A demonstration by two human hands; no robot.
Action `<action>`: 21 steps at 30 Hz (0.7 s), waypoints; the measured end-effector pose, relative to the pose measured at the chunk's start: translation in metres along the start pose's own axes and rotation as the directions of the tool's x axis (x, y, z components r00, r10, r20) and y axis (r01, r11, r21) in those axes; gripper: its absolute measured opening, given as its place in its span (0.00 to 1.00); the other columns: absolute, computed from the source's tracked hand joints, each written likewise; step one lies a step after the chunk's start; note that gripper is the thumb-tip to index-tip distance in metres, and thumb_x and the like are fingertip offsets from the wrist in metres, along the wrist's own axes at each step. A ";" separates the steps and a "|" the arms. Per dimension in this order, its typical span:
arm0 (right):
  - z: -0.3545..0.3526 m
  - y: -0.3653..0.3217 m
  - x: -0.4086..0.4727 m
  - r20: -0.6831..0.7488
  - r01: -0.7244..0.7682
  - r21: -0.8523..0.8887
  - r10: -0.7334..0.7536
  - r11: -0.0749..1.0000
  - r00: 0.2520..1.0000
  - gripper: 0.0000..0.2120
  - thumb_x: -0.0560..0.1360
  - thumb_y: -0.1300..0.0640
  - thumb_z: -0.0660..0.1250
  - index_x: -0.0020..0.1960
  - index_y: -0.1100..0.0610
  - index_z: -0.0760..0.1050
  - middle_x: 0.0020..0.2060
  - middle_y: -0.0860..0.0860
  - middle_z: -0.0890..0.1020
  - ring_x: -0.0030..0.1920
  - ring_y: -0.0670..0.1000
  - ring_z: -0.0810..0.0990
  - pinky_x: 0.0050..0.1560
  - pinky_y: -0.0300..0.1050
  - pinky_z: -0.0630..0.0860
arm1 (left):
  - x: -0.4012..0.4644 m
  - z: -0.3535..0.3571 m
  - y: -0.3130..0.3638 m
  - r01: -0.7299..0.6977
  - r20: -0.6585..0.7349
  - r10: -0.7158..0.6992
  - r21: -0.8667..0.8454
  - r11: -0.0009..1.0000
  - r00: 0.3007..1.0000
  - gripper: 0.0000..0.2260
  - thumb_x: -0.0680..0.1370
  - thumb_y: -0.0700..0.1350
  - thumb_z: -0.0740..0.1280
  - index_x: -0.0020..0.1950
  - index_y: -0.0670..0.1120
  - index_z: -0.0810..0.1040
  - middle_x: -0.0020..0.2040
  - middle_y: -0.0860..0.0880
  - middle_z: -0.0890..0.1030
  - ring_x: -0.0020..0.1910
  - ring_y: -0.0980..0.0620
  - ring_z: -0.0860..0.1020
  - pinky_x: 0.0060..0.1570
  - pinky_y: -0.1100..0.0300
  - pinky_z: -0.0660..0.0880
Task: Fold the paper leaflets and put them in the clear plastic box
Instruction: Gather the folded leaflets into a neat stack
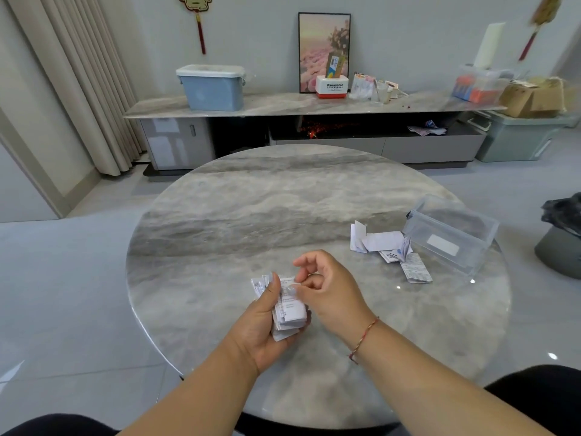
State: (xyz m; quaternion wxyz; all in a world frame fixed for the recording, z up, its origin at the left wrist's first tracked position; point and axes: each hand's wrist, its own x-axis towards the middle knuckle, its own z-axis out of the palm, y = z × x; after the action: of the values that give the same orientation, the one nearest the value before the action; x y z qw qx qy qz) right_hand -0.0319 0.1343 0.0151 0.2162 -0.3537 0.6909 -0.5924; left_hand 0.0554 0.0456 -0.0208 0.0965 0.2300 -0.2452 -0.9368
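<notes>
My left hand [262, 322] grips a bundle of folded white printed leaflets [290, 313] above the near part of the round marble table [251, 215], thumb pressed along the left side. My right hand [327, 291] is at the bundle's top right corner, thumb and fingers curled and pinching the top sheet's edge. Several more leaflets [390, 247] lie loose on the table at the right, some folded, some half open. Just beyond them stands the clear plastic box [452, 234], open at the top, with a white label on its near wall; I see nothing inside it.
A low marble sideboard [283, 105] runs behind the table, carrying a blue lidded bin [212, 88], a framed picture and small boxes. A dark waste bin [562, 234] stands on the floor at the right. Curtains hang at the left.
</notes>
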 end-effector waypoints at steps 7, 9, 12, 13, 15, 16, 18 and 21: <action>-0.004 -0.006 -0.009 0.009 0.142 -0.228 -0.144 0.963 0.990 0.23 0.72 0.68 0.64 0.48 0.39 0.67 0.40 0.44 0.77 0.39 0.44 0.79 0.43 0.32 0.74 | -0.003 0.009 -0.001 0.020 0.052 -0.023 0.072 0.997 0.998 0.19 0.72 0.52 0.66 0.56 0.40 0.77 0.49 0.40 0.81 0.47 0.45 0.80 0.49 0.52 0.78; -0.005 -0.006 -0.011 0.032 0.177 -0.290 -0.176 0.941 0.984 0.24 0.72 0.69 0.62 0.50 0.39 0.64 0.41 0.42 0.76 0.42 0.42 0.79 0.46 0.31 0.74 | -0.002 0.009 -0.003 0.040 0.068 -0.044 0.065 0.997 0.997 0.17 0.72 0.49 0.66 0.55 0.40 0.77 0.48 0.40 0.81 0.45 0.45 0.80 0.49 0.51 0.77; -0.011 -0.007 -0.014 0.054 0.191 -0.329 -0.183 0.925 0.982 0.23 0.72 0.70 0.59 0.57 0.46 0.65 0.43 0.39 0.75 0.46 0.41 0.78 0.48 0.34 0.74 | 0.001 0.011 -0.006 0.061 0.104 -0.064 0.034 0.998 0.992 0.12 0.72 0.44 0.66 0.53 0.40 0.77 0.47 0.40 0.80 0.44 0.44 0.79 0.50 0.50 0.74; -0.015 -0.008 -0.014 0.061 0.186 -0.325 -0.176 0.927 0.983 0.23 0.71 0.71 0.58 0.59 0.48 0.65 0.45 0.39 0.74 0.46 0.41 0.79 0.48 0.35 0.75 | 0.002 0.013 -0.007 0.064 0.105 -0.066 0.025 0.998 0.992 0.10 0.72 0.41 0.66 0.51 0.40 0.77 0.44 0.40 0.80 0.42 0.45 0.79 0.47 0.51 0.75; -0.026 -0.009 -0.012 0.048 0.181 -0.294 -0.175 0.938 0.983 0.23 0.68 0.70 0.56 0.57 0.49 0.64 0.47 0.39 0.73 0.45 0.43 0.79 0.46 0.35 0.75 | 0.006 0.017 -0.010 0.088 0.119 -0.086 -0.008 0.996 0.989 0.08 0.71 0.37 0.67 0.50 0.40 0.76 0.40 0.41 0.78 0.36 0.47 0.77 0.39 0.53 0.76; -0.033 -0.008 -0.009 -0.008 0.177 -0.290 -0.187 0.941 0.982 0.22 0.67 0.69 0.57 0.55 0.48 0.64 0.48 0.39 0.73 0.44 0.44 0.79 0.45 0.33 0.73 | 0.008 0.018 -0.010 0.102 0.138 -0.095 -0.047 0.994 0.986 0.12 0.69 0.34 0.69 0.51 0.39 0.75 0.40 0.41 0.77 0.34 0.47 0.77 0.36 0.54 0.76; -0.058 0.003 0.004 -0.257 0.091 -0.322 -0.180 0.942 0.950 0.17 0.69 0.68 0.59 0.51 0.49 0.66 0.46 0.42 0.74 0.42 0.46 0.77 0.46 0.35 0.70 | 0.013 0.019 -0.013 0.132 0.150 -0.115 -0.109 0.985 0.982 0.17 0.66 0.32 0.70 0.54 0.39 0.74 0.41 0.40 0.77 0.34 0.46 0.77 0.34 0.55 0.77; -0.110 0.033 0.025 -0.596 -0.229 -0.390 -0.055 0.892 0.801 0.10 0.72 0.62 0.65 0.51 0.53 0.69 0.47 0.48 0.76 0.47 0.51 0.76 0.46 0.42 0.69 | 0.016 0.022 -0.016 0.134 0.127 -0.119 -0.123 0.983 0.985 0.18 0.64 0.32 0.70 0.53 0.40 0.76 0.40 0.41 0.78 0.33 0.45 0.78 0.34 0.55 0.78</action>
State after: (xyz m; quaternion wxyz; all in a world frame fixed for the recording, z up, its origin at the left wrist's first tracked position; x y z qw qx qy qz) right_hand -0.1350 0.1904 0.0091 -0.0686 -0.1578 0.8556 -0.4882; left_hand 0.0295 0.0639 -0.0187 0.0368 0.1820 -0.1733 -0.9672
